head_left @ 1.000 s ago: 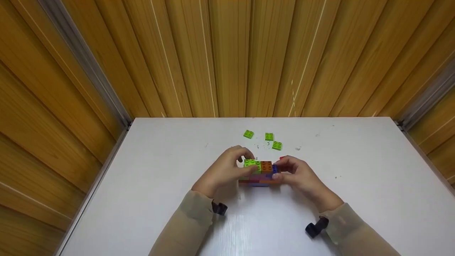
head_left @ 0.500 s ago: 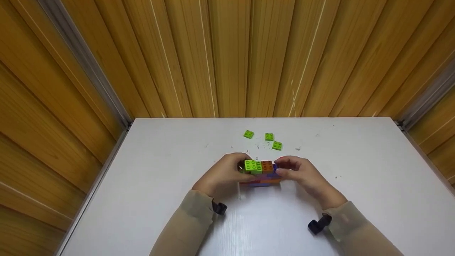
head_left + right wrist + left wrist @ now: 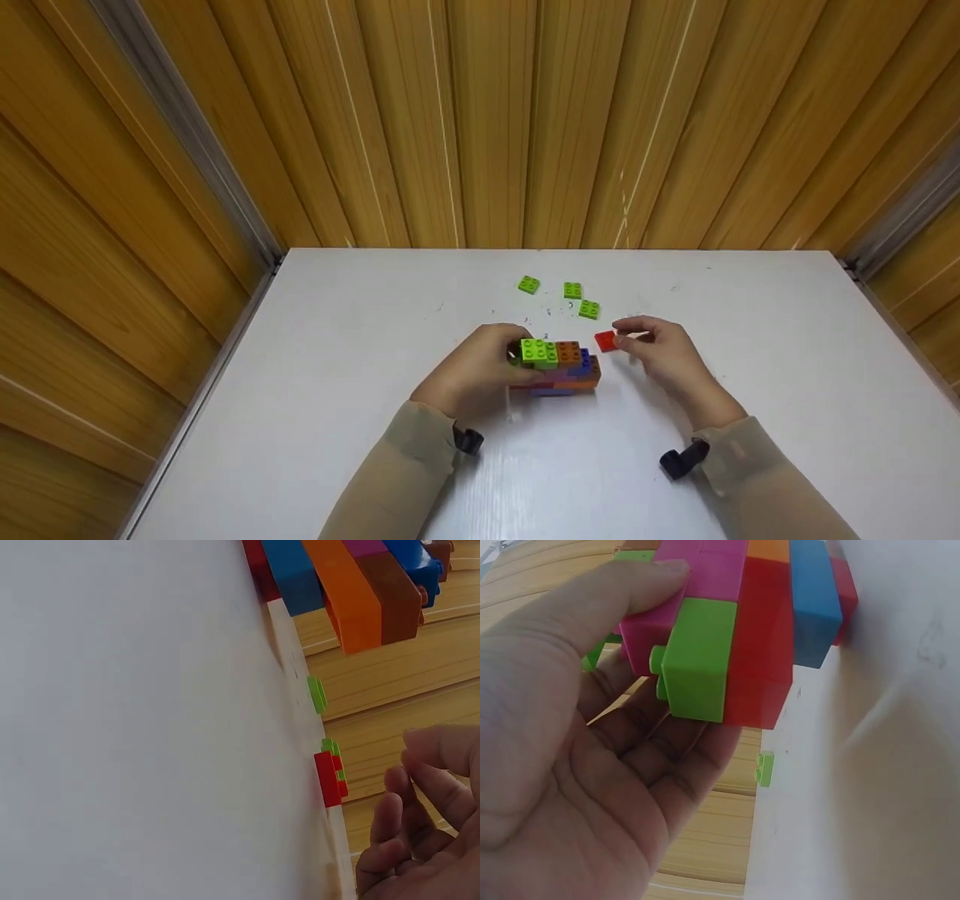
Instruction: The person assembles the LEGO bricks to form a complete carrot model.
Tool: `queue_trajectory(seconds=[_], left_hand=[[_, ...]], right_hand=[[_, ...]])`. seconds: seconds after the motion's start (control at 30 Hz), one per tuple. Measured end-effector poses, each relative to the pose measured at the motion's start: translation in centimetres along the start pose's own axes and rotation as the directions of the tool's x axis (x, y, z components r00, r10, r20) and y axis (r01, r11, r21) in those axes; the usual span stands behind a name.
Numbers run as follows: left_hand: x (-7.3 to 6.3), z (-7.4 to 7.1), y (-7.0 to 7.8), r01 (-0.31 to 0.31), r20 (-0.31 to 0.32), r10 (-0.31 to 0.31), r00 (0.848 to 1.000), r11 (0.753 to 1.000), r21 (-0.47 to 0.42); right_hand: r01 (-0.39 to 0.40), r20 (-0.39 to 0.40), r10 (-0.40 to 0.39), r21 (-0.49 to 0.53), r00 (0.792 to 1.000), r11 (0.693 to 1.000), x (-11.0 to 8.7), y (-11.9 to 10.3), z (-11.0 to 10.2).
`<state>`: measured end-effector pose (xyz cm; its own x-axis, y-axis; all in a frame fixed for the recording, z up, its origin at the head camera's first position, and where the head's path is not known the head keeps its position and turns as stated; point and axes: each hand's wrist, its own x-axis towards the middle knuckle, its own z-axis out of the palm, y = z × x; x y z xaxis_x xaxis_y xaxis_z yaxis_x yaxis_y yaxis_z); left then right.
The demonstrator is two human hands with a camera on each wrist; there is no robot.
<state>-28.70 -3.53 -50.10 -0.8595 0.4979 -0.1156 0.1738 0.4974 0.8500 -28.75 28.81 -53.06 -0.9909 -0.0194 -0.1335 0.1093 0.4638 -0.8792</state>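
Note:
My left hand (image 3: 476, 369) grips the left end of a stack of building bricks (image 3: 568, 375) on the white table. Lime green, brown and blue bricks show on top. In the left wrist view my thumb presses on magenta bricks (image 3: 716, 570), while my fingers reach behind; a lime green brick (image 3: 699, 660) and a red brick (image 3: 760, 652) face the palm. My right hand (image 3: 667, 364) is off the stack, fingers loosely bent, beside a loose red brick (image 3: 605, 341). The right wrist view has the red brick (image 3: 328, 778) apart from the fingertips, which hold nothing.
Three loose lime green bricks lie beyond the stack: one at left (image 3: 529, 284), one in the middle (image 3: 572, 290) and one nearer (image 3: 589, 309). Small dark marks spot the table (image 3: 360, 322) around them. A wood-patterned panel wall (image 3: 487, 135) rises behind the table's back edge.
My right hand has let go of the stack's right end and moved right, uncovering brown and blue bricks and the loose red brick. My left hand keeps its grip; its fingers have shifted slightly.

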Motion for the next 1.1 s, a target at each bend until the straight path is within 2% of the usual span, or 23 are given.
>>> queue_trajectory(seconds=[0.1,0.23,0.37,0.63,0.9,1.03,1.1], left_hand=[[0.1,0.1,0.1,-0.014,0.007,0.014,1.0,1.0,0.01],[0.2,0.4,0.1,-0.009,0.01,0.009,1.0,1.0,0.007],[0.2,0.4,0.3,-0.008,0.012,0.008,1.0,1.0,-0.002],[0.1,0.1,0.2,-0.019,-0.012,0.02,1.0,0.999,0.034],[-0.1,-0.1,-0.2,-0.031,-0.018,0.031,0.999,0.999,0.02],[-0.1,0.0,-0.2,-0.032,-0.017,0.032,0.999,0.999,0.011],[0.0,0.0,-0.2,-0.034,-0.015,0.034,0.999,0.999,0.012]], right_hand=[[0.029,0.013,-0.028,-0.118,1.0,0.993,0.6,0.1,-0.6],[0.095,0.062,-0.082,-0.254,0.995,0.963,1.2,-0.1,-0.9],[0.122,0.114,-0.09,-0.318,0.989,0.94,1.2,-0.2,-0.7],[0.103,0.123,-0.065,-0.334,0.99,0.937,1.0,-0.4,-0.1],[0.084,0.121,-0.046,-0.336,0.992,0.938,1.5,0.1,-0.2],[0.09,0.089,-0.065,-0.315,0.994,0.945,1.5,-0.1,-0.5],[0.12,0.072,-0.102,-0.307,0.992,0.944,1.3,-0.4,-0.7]])
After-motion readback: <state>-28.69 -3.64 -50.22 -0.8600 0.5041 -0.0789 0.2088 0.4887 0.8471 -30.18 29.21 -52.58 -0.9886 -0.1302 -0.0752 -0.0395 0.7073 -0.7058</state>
